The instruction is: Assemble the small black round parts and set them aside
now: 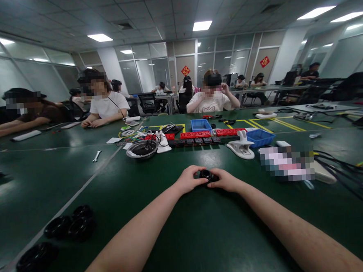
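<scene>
Between my two hands, at the middle of the green table, is a small black part with a round ring-like opening (205, 174). My left hand (190, 179) grips its left side, thumb and fingers closed around it. From the right, my right hand (223, 179) holds the other side between thumb and fingers. The fingers hide much of the part, so its exact kind cannot be made out. Several black rings (58, 227) lie on the table at the lower left, well away from both hands.
Beyond my hands stand a metal bowl (142, 149), red power strips (195, 134), a white clamp (242, 145) and blue bins (259, 137). A wrench (97, 156) lies to the left. Cables (345, 171) run along the right. Co-workers sit across the table.
</scene>
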Tool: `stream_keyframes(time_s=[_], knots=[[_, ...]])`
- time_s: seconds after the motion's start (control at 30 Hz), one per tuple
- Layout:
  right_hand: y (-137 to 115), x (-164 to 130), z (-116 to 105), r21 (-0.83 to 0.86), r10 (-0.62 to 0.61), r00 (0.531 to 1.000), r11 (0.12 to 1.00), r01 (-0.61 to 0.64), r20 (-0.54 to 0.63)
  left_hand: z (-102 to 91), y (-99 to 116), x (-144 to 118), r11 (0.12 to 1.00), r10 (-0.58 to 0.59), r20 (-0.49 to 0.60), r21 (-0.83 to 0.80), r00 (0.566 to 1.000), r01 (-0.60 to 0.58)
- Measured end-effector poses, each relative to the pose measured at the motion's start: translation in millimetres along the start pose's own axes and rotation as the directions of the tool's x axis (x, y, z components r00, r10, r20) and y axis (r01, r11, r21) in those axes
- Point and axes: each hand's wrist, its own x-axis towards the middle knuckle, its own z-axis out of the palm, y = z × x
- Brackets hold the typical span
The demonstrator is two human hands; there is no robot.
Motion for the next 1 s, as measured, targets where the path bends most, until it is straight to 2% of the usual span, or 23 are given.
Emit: stream_keyframes(time_s=[0.07, 0.17, 0.33, 0.5, 0.6, 0.7, 0.8, 0.9, 1.0], knots=[[-1, -2, 1, 0.005, 0.031, 0.999, 1.000, -0.031, -0.024, 3.5, 4, -3, 0.998, 0.002, -0.046, 0.061, 0.999, 0.001], [-3, -5, 5, -0.041, 0.071, 0.994, 0.996, -0.074, -0.089, 12.6, 11, -8, 0.986, -0.035, -0.174, 0.153, 0.984, 0.062], [-9, -9, 19, -0.252, 0.101, 0.966, 0.954, -0.162, -0.239, 29.9, 15, -10, 0.963, -0.126, -0.343, 0.184, 0.931, 0.198], [-25, -10, 31, -0.415, 0.194, 0.918, 0.846, -0.335, -0.346, 35.4, 13, -11, 0.963, -0.127, -0.402, 0.171, 0.907, 0.210], [-31, -12, 31, -0.443, 0.200, 0.914, 0.825, -0.351, -0.352, 29.9, 11, -12, 0.980, -0.103, -0.337, 0.129, 0.936, 0.154], [-31, -16, 23, -0.355, 0.062, 0.964, 0.922, -0.155, -0.259, 19.8, 11, -15, 0.996, -0.046, -0.194, 0.069, 0.980, 0.060], [-25, -19, 11, -0.107, -0.085, 0.995, 0.991, 0.079, -0.052, 10.8, 12, -18, 0.999, 0.032, -0.086, 0.036, 0.996, -0.029], [-19, -19, 0, 0.106, -0.111, 0.986, 0.990, 0.098, 0.121, 6.5, 13, -20, 0.997, 0.072, -0.040, 0.032, 0.997, -0.071], [-16, -18, -5, 0.154, -0.064, 0.981, 0.987, 0.036, 0.182, 4.6, 11, -19, 0.997, 0.073, -0.019, 0.034, 0.997, -0.073]])
